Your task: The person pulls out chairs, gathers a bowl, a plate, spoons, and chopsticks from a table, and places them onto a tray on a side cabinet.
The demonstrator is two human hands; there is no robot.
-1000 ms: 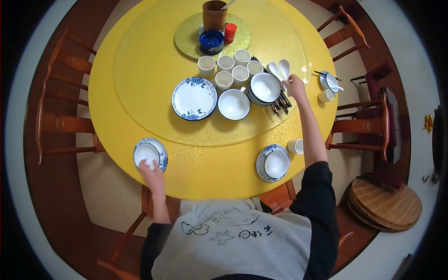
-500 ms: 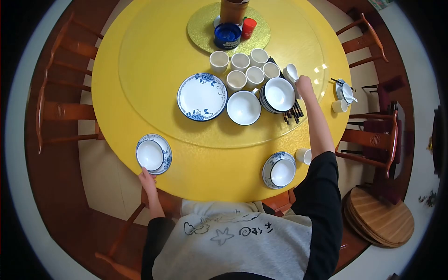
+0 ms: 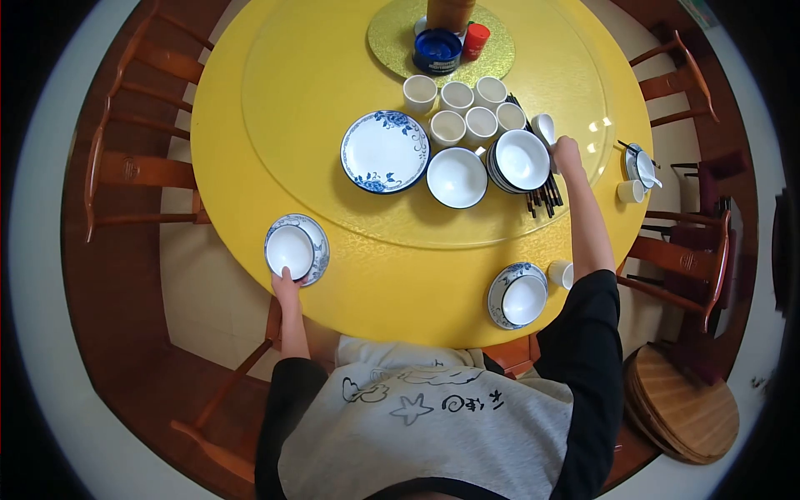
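Observation:
My left hand grips the near rim of a white bowl, which sits on a blue-patterned plate at the table's lower left edge. At the right, my right hand is closed on white spoons beside a stack of bowls. Black chopsticks lie partly under the spoons and next to that stack. Left of the stack are a single bowl and a large blue-patterned plate. Several white cups stand behind the bowls.
A yellow round table carries a blue tin and a red-capped container at the back. Another bowl on a plate and a cup stand at front right. Wooden chairs surround the table.
The whole view has shifted, so the table items appear further right and slightly higher. My left thumb now reaches over the bowl's rim. My right hand stays at the spoons.

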